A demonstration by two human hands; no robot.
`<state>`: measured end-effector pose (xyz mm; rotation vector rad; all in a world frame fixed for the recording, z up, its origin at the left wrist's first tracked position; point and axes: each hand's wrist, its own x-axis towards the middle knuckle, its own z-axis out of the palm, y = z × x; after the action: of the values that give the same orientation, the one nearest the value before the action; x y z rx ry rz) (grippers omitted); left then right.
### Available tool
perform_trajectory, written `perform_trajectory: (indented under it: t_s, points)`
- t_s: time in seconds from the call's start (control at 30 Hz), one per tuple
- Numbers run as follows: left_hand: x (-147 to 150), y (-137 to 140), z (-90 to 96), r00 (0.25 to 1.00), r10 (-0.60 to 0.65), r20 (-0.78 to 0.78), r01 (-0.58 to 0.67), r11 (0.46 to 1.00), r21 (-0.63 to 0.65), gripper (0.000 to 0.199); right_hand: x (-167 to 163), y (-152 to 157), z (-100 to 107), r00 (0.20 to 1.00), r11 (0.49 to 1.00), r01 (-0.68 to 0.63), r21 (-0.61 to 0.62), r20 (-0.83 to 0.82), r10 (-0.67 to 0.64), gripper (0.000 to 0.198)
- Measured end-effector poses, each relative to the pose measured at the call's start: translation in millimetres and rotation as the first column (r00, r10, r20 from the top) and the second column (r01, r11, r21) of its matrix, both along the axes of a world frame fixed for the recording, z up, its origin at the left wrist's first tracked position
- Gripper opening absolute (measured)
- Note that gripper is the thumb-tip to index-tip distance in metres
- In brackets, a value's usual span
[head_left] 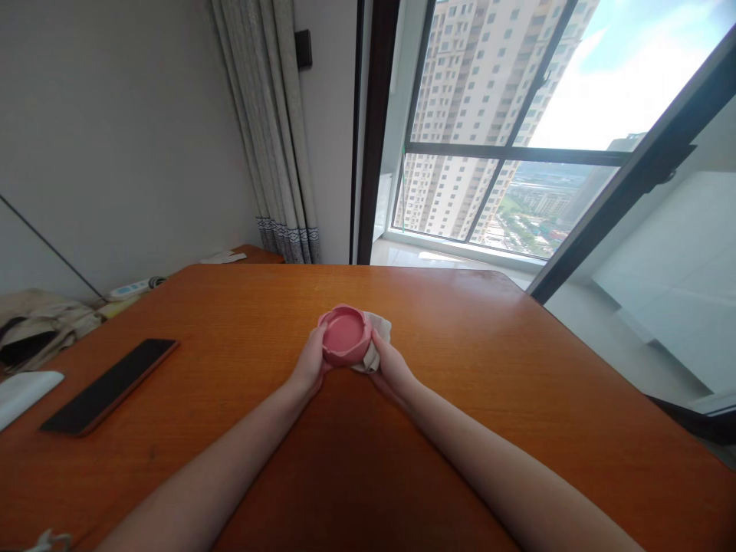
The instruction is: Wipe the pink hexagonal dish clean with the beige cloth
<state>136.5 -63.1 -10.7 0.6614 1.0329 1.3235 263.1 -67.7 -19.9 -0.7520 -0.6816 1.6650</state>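
Observation:
A pink bowl [345, 331] with a wavy, petal-like rim is held over the middle of the wooden table [247, 322], its hollow tilted toward me. On its left side my left hand [311, 359] is closed, thumb at the rim. My right hand [392, 362] grips a pale grey-white cloth [378, 328] and presses it against the bowl's right side. The cloth bunches behind and beside the bowl. The fingers under the bowl are mostly hidden.
A dark flat slab with a brown edge [112, 386] lies on the left of the table. Beside it is a white object [26, 395]. A power strip [129, 290] and a fabric bag [43, 326] sit past the left edge. Beyond the far edge stand a curtain [276, 123] and a window.

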Motion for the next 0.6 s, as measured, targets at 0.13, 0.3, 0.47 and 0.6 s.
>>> perform_trajectory:
  t_s: [0.13,0.3,0.47,0.6]
  points:
    - [0,0,5.4,0.999,0.042,-0.017,-0.040,0.992,0.123,0.038,-4,-2,-3,0.998,0.997,0.047,0.063,0.033,-0.049,0.044]
    - [-1,-5,8.9,0.992,-0.115,-0.055,0.116,0.993,0.017,0.037,12,17,-8,0.987,0.989,0.148,-0.004,0.069,-0.147,0.038]
    - [-1,-2,0.0,0.989,-0.144,-0.027,0.142,0.989,-0.042,0.037,8,13,-9,0.994,0.994,0.101,-0.032,0.056,-0.099,0.036]
    - [0,3,-4.6,0.997,0.070,-0.032,-0.067,0.993,0.098,0.034,-1,4,-7,0.998,0.999,0.039,-0.004,0.040,-0.039,0.040]
